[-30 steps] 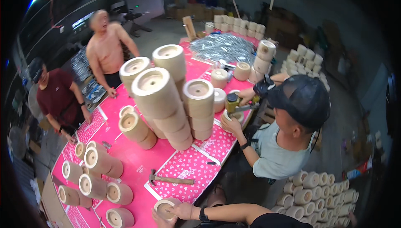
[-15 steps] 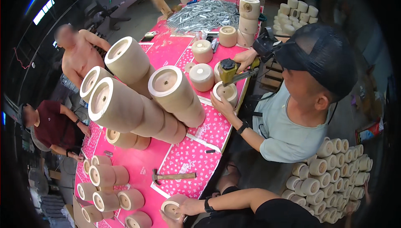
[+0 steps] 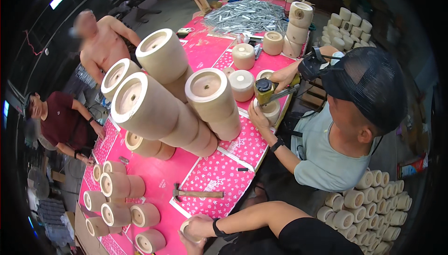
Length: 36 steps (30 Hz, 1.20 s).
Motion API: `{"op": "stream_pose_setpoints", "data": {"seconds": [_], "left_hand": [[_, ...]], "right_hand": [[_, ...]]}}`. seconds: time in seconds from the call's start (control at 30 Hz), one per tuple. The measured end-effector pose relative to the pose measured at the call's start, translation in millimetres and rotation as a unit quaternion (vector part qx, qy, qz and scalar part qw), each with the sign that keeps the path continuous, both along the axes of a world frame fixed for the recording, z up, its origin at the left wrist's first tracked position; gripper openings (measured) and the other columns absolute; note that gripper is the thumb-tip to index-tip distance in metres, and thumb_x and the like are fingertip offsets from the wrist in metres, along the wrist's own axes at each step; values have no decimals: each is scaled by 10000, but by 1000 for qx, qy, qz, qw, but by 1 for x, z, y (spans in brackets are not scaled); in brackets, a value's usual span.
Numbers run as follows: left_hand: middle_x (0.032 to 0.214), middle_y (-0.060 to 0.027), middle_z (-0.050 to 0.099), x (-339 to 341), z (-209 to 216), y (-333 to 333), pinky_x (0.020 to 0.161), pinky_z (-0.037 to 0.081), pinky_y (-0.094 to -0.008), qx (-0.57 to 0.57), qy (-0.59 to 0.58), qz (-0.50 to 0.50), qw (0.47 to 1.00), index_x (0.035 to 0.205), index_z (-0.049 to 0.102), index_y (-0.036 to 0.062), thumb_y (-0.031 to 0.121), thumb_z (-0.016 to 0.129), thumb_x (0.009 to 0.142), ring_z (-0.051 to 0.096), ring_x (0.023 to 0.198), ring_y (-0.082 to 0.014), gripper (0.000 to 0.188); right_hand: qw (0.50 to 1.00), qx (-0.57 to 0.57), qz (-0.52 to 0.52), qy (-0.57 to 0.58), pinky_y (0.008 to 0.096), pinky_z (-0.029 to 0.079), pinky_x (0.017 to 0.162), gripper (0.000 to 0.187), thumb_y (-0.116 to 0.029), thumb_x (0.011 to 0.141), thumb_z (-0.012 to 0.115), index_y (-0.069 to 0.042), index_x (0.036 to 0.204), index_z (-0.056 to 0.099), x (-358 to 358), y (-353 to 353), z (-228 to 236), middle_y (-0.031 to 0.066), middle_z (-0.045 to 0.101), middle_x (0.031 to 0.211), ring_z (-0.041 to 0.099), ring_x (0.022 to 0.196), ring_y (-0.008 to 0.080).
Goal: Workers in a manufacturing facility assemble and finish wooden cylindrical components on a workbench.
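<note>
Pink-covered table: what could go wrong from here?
The tall stack is several wooden pieces high with no strap visible, so a bump to the table might topple it.

The co-worker's hand holds a wooden piece close to the yellow-and-black power tool; a slip could hurt the fingers.

The wooden cylinder at the person's left hand and right hand is near the table's edge and might drop if the grip loosens.

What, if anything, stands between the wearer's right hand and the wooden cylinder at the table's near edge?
Nothing visible: the right hand covers much of the wooden cylinder; the left hand holds its side. The hammer lies beyond them.
</note>
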<state>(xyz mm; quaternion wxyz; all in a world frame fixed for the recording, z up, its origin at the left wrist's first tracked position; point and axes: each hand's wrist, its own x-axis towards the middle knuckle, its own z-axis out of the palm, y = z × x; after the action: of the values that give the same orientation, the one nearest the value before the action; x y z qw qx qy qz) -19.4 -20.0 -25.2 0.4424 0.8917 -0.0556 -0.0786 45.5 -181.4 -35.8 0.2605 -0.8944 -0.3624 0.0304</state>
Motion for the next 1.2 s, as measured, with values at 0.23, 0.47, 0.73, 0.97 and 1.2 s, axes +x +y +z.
{"op": "stream_pose_setpoints", "data": {"seconds": [0.23,0.47,0.73,0.97,1.2], "left_hand": [[1466,-229,287,-6,-14,6,1140,295,-453,-66,63,24,996,1521,-46,-7,370,910,613,397,1334,-336,1371],[1487,-241,260,-5,3,-2,1156,261,-441,25,37,13,999,1522,-11,-18,393,903,612,338,1374,-343,1354],[1508,-267,231,6,64,-48,1158,251,-442,-183,227,56,955,1520,30,-29,401,886,640,308,1394,-359,1301],[1505,-251,231,-3,-10,10,1152,269,-436,61,30,28,997,1527,28,-8,370,892,638,307,1394,-347,1296],[1494,-243,235,0,3,-3,1156,268,-452,55,42,24,997,1527,32,-1,411,906,599,305,1393,-370,1340]], "right_hand": [[988,-125,-85,-10,394,544,651,206,-180,825,623,-44,954,709,-44,69,-37,120,693,966,686,825,292],[984,131,-39,118,421,532,636,178,-138,809,605,17,859,675,-16,-3,37,172,686,900,681,744,325],[986,74,-79,127,440,537,704,184,-158,807,603,-28,889,705,-20,34,-23,151,698,840,688,776,309],[964,29,46,260,449,529,753,204,-135,842,566,-16,952,690,-23,-6,54,193,684,939,671,910,337],[967,176,-127,135,399,525,769,179,-128,792,597,-5,888,683,-27,5,1,172,703,943,688,881,298]]}}
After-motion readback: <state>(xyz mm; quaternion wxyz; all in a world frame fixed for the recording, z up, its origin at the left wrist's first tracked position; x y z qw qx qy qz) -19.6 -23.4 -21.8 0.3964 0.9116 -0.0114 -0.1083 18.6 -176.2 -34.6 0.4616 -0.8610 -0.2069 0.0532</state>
